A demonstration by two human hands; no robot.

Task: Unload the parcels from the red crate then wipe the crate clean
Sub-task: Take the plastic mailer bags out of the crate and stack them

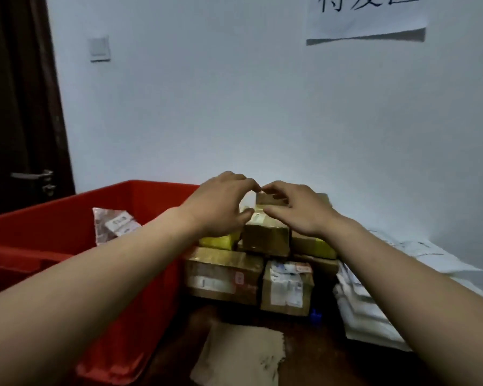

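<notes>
Red crate (140, 199) with one wrapped parcel (115, 227) leaning inside it; a stack of boxes (223, 274) stands just right of the crate. The top box (265, 232) lies with its long axis pointing away toward the wall (262, 107). The left hand (221, 207) and right hand (299, 210) arch over it with fingers curved and fingertips nearly meeting; whether they grip it cannot be told.

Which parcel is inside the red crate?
The pink plastic-wrapped parcel; it alone lies inside the red crate, while the cardboard boxes are stacked outside, on its right.
</notes>
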